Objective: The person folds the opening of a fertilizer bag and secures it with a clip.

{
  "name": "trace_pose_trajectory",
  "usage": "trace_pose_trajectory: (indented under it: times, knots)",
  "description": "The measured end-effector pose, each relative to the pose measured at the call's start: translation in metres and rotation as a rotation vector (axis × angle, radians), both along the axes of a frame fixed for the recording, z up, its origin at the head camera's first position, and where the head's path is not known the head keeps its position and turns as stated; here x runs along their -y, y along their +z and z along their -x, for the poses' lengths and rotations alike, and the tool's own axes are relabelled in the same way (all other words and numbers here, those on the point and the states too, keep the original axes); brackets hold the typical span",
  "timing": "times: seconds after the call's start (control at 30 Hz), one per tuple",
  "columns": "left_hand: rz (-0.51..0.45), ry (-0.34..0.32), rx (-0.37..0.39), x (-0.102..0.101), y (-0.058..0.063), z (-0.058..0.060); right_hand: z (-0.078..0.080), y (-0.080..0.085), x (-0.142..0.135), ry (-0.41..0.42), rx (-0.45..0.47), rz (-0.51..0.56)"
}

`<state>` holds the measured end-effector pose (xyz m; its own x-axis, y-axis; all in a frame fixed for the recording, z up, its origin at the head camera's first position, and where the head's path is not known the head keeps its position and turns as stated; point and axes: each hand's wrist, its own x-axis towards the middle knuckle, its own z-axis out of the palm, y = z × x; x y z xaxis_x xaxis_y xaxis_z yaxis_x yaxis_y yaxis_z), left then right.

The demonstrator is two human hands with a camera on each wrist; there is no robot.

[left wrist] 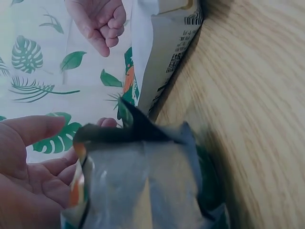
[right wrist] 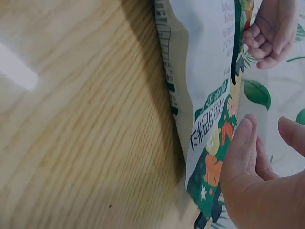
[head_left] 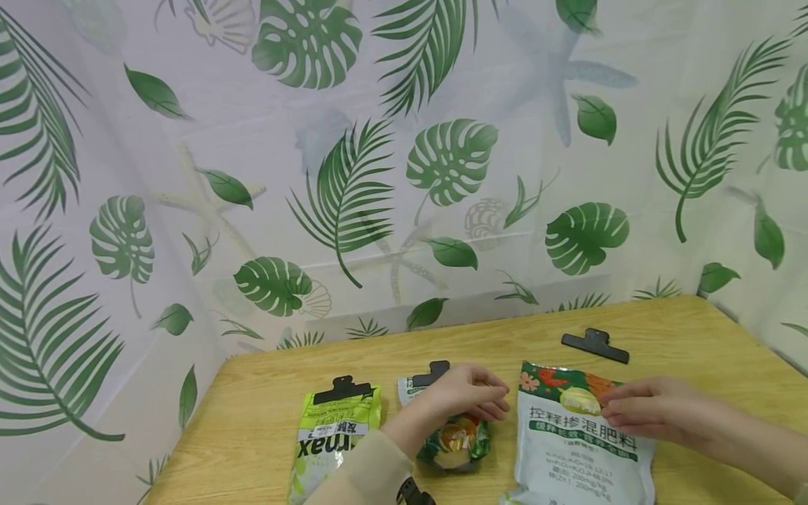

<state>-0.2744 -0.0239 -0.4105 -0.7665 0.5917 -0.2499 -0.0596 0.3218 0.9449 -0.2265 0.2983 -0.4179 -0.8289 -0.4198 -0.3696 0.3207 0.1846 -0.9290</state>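
Note:
A large white fertilizer bag (head_left: pixel 568 473) with a green top band lies on the table. My right hand (head_left: pixel 656 410) hovers at its upper right, palm turned inward, fingers loosely extended; in the right wrist view the hand holds nothing. To the left lies a smaller green and orange bag (head_left: pixel 451 445), a black clip (head_left: pixel 431 373) at its top. Over that bag is my left hand (head_left: pixel 463 393), fingers relaxed and gripping nothing; it partly hides the bag. The left wrist view shows the small bag's silvery end (left wrist: pixel 143 186) beside the left hand (left wrist: pixel 28 176).
A lime-green and white bag (head_left: pixel 334 452) lies at the left, with a black clip (head_left: pixel 343 389) along its top. Behind the white bag, a loose black clip (head_left: pixel 596 344) rests on the wooden table (head_left: pixel 259 393). A leaf-patterned cloth (head_left: pixel 379 210) hangs behind.

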Motion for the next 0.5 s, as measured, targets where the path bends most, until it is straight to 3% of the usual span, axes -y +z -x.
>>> trace_pose_trajectory:
  times: [0.3, 0.5]
  knots:
    - [0.025, -0.019, -0.025, -0.010, -0.004, -0.003, -0.006, -0.010, -0.019, -0.018, 0.021, 0.062]
    - [0.065, -0.016, -0.042, -0.016, -0.002, -0.005, -0.010, -0.013, -0.027, -0.078, 0.048, 0.049]
